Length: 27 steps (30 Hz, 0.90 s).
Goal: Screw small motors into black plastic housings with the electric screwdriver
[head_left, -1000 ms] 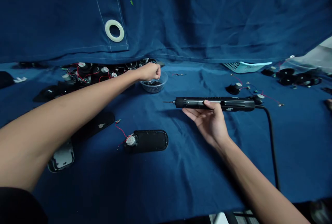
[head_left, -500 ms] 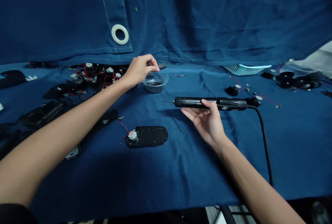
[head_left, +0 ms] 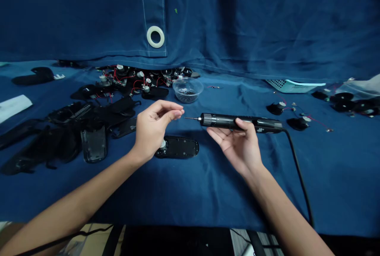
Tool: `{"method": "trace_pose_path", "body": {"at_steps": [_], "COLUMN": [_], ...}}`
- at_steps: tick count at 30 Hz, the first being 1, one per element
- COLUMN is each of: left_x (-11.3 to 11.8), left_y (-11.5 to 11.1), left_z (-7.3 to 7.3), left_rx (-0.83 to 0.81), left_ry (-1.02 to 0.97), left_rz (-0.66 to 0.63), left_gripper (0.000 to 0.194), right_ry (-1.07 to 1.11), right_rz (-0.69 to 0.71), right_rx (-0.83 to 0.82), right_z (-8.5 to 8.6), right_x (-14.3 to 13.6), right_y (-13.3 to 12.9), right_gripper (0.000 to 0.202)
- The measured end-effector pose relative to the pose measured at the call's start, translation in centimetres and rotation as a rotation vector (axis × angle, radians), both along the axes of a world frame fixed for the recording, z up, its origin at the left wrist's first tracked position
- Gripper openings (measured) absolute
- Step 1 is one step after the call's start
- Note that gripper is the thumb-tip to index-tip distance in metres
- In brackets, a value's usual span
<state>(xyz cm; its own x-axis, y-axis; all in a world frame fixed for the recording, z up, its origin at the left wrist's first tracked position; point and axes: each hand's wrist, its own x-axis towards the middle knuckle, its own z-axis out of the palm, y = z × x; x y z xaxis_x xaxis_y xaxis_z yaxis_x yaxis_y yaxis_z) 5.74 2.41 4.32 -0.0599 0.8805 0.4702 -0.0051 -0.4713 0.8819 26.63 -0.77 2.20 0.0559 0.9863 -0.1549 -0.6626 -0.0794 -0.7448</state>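
My right hand [head_left: 240,139] is wrapped round a black electric screwdriver [head_left: 225,121], held level with its thin bit pointing left. My left hand [head_left: 157,125] is closed in a pinch just left of the bit's tip; whatever its fingertips hold is too small to make out. Below the left hand, a black oblong plastic shell [head_left: 182,147] lies on the blue cloth, and a small motor at its left end is partly hidden by that hand. Beyond the hands stands a clear plastic bowl [head_left: 188,90] with small dark screws in its bottom.
Black casings [head_left: 95,141] lie in a pile on the left. Motor parts with red wires [head_left: 115,76] fill the back left. At the back right are a light-blue basket [head_left: 297,86] and more wired parts [head_left: 298,123]. The screwdriver's cable [head_left: 299,173] runs down the right side.
My left hand has come back from above the bowl toward me, to the tip of the screwdriver bit. The right hand still holds the screwdriver in nearly the same place. The view has shifted slightly.
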Motion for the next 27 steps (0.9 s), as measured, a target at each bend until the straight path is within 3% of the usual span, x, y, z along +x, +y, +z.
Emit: {"method": "trace_pose_path", "body": {"at_steps": [8,16,27], "left_x": [-0.7,0.2,0.1], "left_y": [-0.6,-1.9,-1.8], "left_z": [-1.3,-1.4,-1.6], "left_rx": [-0.033,-0.048,0.059], "left_ry": [0.019,-0.022,0.037], "left_rz": [0.033,0.016,0.034], "left_gripper": [0.006,0.004,0.010], "right_ry": [0.073,0.070,0.035], "right_rz": [0.040,0.069,0.101], "right_rx": [-0.040,-0.087,-0.096], "right_z": [0.3,0.5,0.4], "right_x": [-0.2,-0.5,-0.7], "right_y": [-0.5,-0.9,-1.2], "right_gripper": [0.020,0.027,0.026]}}
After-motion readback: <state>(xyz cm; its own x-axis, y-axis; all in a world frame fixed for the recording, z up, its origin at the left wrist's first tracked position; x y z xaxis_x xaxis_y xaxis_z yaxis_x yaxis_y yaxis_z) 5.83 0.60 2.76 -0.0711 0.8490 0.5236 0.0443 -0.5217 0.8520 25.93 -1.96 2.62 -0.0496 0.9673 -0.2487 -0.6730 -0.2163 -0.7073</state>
